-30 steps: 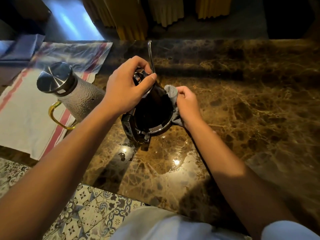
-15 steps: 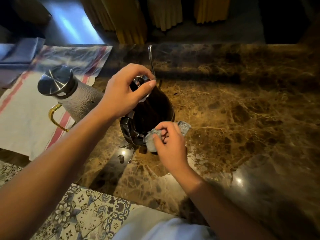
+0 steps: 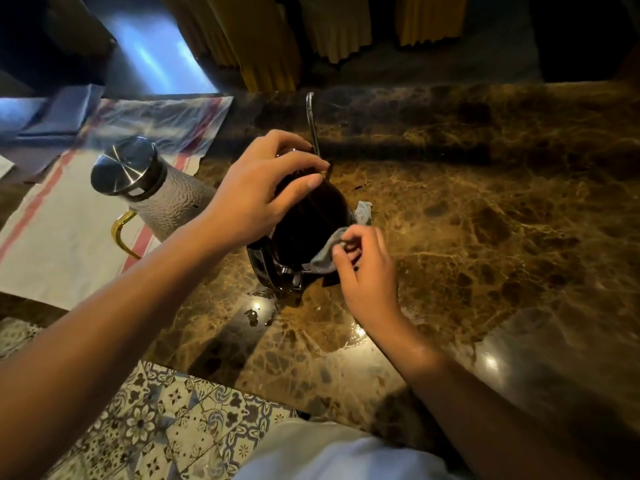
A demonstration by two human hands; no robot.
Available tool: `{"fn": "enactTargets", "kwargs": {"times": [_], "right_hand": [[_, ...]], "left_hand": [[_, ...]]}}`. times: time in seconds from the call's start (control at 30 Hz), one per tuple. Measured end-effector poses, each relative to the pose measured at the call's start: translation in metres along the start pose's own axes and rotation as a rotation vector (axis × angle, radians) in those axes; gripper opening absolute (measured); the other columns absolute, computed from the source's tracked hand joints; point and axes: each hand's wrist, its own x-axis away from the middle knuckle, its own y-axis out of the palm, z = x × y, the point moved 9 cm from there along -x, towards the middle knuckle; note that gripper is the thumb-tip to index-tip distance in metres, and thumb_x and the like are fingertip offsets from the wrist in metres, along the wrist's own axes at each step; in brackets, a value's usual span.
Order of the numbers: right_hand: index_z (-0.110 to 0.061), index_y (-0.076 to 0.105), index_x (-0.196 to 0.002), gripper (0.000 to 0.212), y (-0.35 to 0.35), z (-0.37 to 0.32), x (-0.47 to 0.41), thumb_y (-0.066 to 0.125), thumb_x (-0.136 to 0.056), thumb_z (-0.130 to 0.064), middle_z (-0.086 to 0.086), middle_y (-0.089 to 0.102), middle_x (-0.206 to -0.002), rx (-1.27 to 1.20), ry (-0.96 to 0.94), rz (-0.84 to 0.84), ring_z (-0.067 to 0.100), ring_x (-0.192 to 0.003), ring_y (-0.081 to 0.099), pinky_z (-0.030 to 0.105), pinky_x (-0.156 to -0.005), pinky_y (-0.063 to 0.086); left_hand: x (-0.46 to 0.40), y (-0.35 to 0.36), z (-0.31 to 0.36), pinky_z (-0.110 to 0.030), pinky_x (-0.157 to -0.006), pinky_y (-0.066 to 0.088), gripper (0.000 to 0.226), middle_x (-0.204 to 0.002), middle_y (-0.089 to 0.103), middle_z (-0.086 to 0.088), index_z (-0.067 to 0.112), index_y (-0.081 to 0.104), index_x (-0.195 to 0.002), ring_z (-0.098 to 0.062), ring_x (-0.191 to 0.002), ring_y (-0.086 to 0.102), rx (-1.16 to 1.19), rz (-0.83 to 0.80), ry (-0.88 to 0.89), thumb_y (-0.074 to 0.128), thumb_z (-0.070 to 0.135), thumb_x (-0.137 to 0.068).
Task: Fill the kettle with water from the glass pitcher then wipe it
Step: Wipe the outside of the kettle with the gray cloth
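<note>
the kettle [image 3: 308, 230], a dark glossy vessel with a thin gooseneck spout [image 3: 310, 123] rising at its 12 o'clock side, stands on the brown marble counter [image 3: 485, 220] near the centre of the view. the left hand [image 3: 256, 192] sits on top of the kettle, covering its lid area; the fingers curl down over the far side and the thumb lies across the near upper wall, so the hand is grasping the kettle's top. the kettle body extends below and toward 4 o'clock from this hand. the kettle's black handle [image 3: 263, 268] projects from the body at about 7 o'clock. the right hand [image 3: 363, 268] is at the 4 o'clock side of the kettle, fingers curled and pinching a small grey cloth [image 3: 329, 247]. the cloth is pressed against the lower right wall of the kettle, and one end of it shows further along the wall at about 2 o'clock from the hand. the glass pitcher [image 3: 162, 192], with a textured body, a metal lid and a gold handle, stands at 9 o'clock from the kettle, just beside the left forearm, on a white towel with red stripes [image 3: 62, 244]. small drops of water [image 3: 256, 313] lie on the counter at 6 o'clock from the kettle handle.
</note>
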Motion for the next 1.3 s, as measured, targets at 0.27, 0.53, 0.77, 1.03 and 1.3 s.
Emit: {"fn": "enactTargets", "kwargs": {"times": [0.27,0.53,0.77,1.03,1.3], "right_hand": [[-0.023,0.063,-0.099,0.010,-0.027,-0.002,-0.013,0.065,-0.095,-0.014,-0.009,0.059,-0.100,0.086,0.031,0.049,0.011,-0.081,0.061,0.042,-0.072,0.057],[-0.013,0.072,-0.111,0.021,-0.044,-0.039,-0.069,0.071,-0.092,-0.005,0.003,0.074,-0.105,-0.375,0.137,0.034,0.015,-0.097,0.071,0.025,-0.085,0.059],[-0.038,0.072,-0.102,0.015,-0.019,0.016,-0.047,0.063,-0.100,-0.026,-0.009,0.065,-0.117,-0.164,0.296,-0.014,0.007,-0.107,0.064,0.035,-0.093,0.055],[-0.021,0.070,-0.098,0.003,-0.025,-0.025,-0.060,0.071,-0.097,-0.019,0.004,0.072,-0.090,-0.315,0.199,-0.143,0.015,-0.073,0.067,0.035,-0.067,0.057],[-0.024,0.070,-0.103,0.011,-0.015,0.000,-0.084,0.062,-0.101,-0.032,-0.006,0.071,-0.095,-0.037,0.186,-0.112,0.011,-0.088,0.067,0.038,-0.075,0.057]], "left_hand": [[0.001,-0.001,0.005,-0.048,-0.108,0.042,0.025,-0.138,0.053,0.003,0.028,0.070,-0.123,-0.017,-0.132,0.046,0.119,-0.070,0.063,0.059,0.035,-0.102],[-0.003,-0.002,0.013,-0.040,-0.108,0.045,0.031,-0.129,0.064,0.005,0.020,0.066,-0.123,-0.011,-0.125,0.057,0.271,-0.102,0.090,0.074,0.028,-0.094],[0.003,0.009,0.013,-0.027,-0.104,0.041,0.042,-0.141,0.050,0.000,0.026,0.056,-0.133,-0.014,-0.130,0.049,0.084,-0.085,0.071,0.056,0.047,-0.097],[0.002,0.005,0.012,-0.036,-0.103,0.044,0.040,-0.135,0.056,0.001,0.020,0.061,-0.129,-0.016,-0.126,0.054,0.165,-0.078,0.092,0.052,0.033,-0.092],[0.005,0.006,0.008,0.000,-0.092,0.031,0.064,-0.135,0.056,0.008,0.016,0.046,-0.142,0.005,-0.115,0.051,0.218,-0.054,-0.038,0.046,0.042,-0.084]]}}
